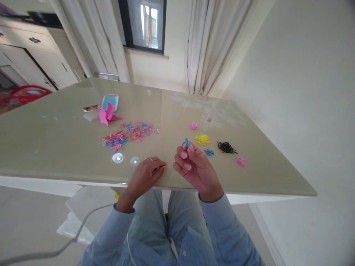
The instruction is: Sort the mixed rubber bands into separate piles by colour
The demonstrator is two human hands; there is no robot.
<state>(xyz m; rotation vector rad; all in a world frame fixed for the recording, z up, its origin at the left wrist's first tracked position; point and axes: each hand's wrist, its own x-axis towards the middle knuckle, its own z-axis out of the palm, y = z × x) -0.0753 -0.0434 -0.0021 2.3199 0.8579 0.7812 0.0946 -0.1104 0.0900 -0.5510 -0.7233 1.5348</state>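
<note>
Holding a small blue piece (186, 143) upright, the R hand (198, 168) is pinching it btwn thumb & index finger, just above the tabletop (177, 107). Grip there is narrow, closing on that one piece; other fingers are curling in. The L hand (144, 175) is resting at the near table edge, fingertips drawing close together; can't tell if they're fully closed or pinching anything.

To the R, four single-colour piles are sitting apart from each other: yellow pile (202, 139), blue pile (209, 152) nearest the R hand, black pile (226, 147) beyond it, & pink pile (241, 161) farthest R. A pink ring-like item (193, 126) is lying behind the R hand, near the yellow pile.

On the L, a mixed pile (115, 140) of pink, red & blue pcs is spreading in two clumps, w/ a few loose bits at its R end. Behind it, pink paper (108, 113) is lying against a face mask (111, 99).

Progress (judging by piles): approx. partway. Yellow & black are looking well grouped, w/ none clearly showing in the mix; blue & pink piles are looking small vs. the many blue, pink & red pcs remaining unsorted. No separate red pile is showing.
</note>
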